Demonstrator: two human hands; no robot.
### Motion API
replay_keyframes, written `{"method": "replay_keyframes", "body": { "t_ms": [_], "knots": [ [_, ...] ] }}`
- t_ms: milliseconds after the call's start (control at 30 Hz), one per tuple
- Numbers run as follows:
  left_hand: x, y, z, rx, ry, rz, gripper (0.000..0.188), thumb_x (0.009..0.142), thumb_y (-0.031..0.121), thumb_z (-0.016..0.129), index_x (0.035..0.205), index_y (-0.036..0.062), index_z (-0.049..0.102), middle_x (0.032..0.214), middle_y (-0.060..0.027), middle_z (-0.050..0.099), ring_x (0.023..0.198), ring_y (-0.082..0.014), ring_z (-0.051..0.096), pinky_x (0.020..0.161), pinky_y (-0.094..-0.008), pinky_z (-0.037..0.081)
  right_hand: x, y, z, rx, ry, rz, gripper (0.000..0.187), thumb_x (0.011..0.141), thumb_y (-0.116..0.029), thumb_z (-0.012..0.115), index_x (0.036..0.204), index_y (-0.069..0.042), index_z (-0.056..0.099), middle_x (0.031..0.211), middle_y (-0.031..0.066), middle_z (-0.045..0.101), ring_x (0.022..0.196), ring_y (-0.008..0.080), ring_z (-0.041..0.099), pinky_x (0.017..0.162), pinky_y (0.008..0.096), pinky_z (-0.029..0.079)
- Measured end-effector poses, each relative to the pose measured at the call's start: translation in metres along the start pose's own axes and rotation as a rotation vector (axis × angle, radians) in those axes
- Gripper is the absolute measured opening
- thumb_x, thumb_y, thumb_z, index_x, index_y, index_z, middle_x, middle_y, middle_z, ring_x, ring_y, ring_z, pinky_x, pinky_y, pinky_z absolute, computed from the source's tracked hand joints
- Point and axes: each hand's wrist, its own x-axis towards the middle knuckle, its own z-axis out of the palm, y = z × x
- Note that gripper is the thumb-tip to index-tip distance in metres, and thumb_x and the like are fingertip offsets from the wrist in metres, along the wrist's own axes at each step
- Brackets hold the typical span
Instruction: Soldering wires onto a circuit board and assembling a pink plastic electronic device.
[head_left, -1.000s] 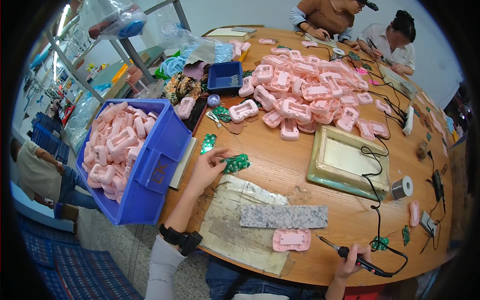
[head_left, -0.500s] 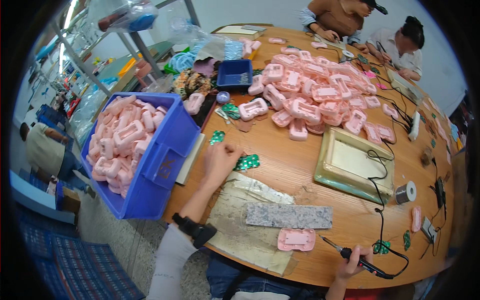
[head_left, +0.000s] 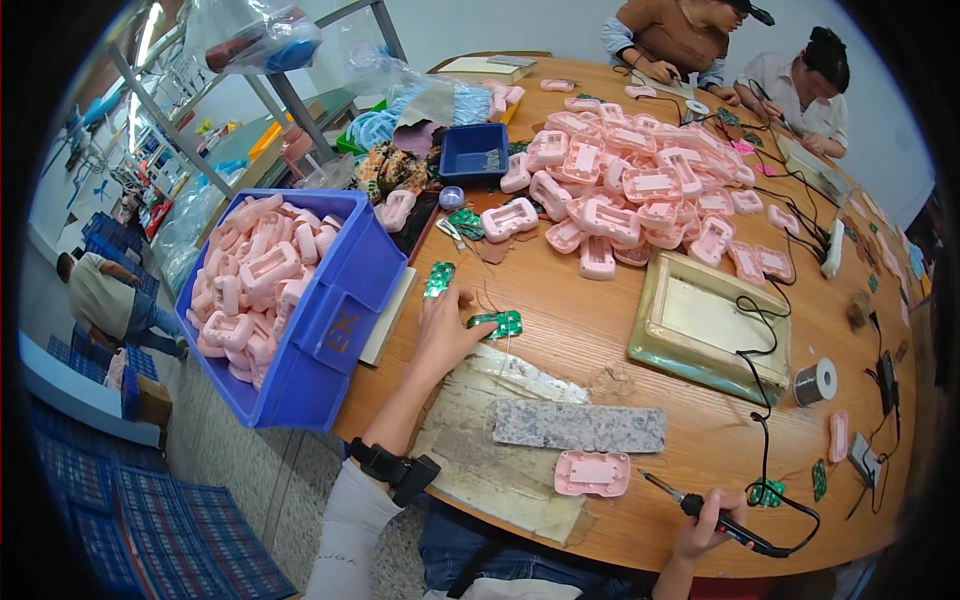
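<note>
Round wooden worktable (head_left: pixel 600 330) in a workshop, pink casings (head_left: pixel 620 190) heaped.

A small green circuit board (head_left: pixel 497 323) is pinned on the round wooden surface (head_left: pixel 600 330) under the fingers (head_left: pixel 478 318) of the left hand (head_left: pixel 445 330); a second green circuit board (head_left: pixel 438 279) lies just behind it. A blue plastic crate (head_left: pixel 330 320) filled with pink plastic housings (head_left: pixel 255 285) is set to the left. A grey stone slab (head_left: pixel 580 428) and one pink plastic shell (head_left: pixel 593 473) are placed nearer the body. A black soldering iron (head_left: pixel 715 518) is held in the right hand (head_left: pixel 705 525) at the near right edge.
</note>
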Motion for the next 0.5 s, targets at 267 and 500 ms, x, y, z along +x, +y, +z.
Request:
{"method": "replay_keyframes", "body": {
  "t_ms": [267, 500],
  "knots": [
    [-0.006, 0.003, 0.001, -0.206, -0.058, -0.071, 0.04, 0.061, 0.011, 0.075, 0.089, 0.0013, 0.048, 0.08, -0.0118, 0.055, 0.077, -0.0233, 0.053, 0.069, -0.0345, 0.043, -0.002, -0.001, -0.002, 0.028, -0.008, 0.055, 0.024, 0.075, -0.007, 0.051, 0.059, -0.007, 0.034, 0.048, 0.0007, 0.034, 0.045, 0.0083, 0.031, 0.045, 0.0238, 0.024],
    [-0.013, -0.005, 0.0, -1.035, -0.088, -0.392, 0.024, 0.071, -0.002, 0.065, 0.09, -0.0002, 0.05, 0.081, -0.0059, 0.056, 0.08, -0.0116, 0.056, 0.069, -0.0211, 0.045, -0.002, 0.0, -0.002, 0.012, 0.0, 0.03, 0.024, 0.074, -0.007, 0.051, 0.058, -0.007, 0.033, 0.047, 0.0014, 0.034, 0.044, 0.0086, 0.031, 0.045, 0.0236, 0.024]
  ]
}}
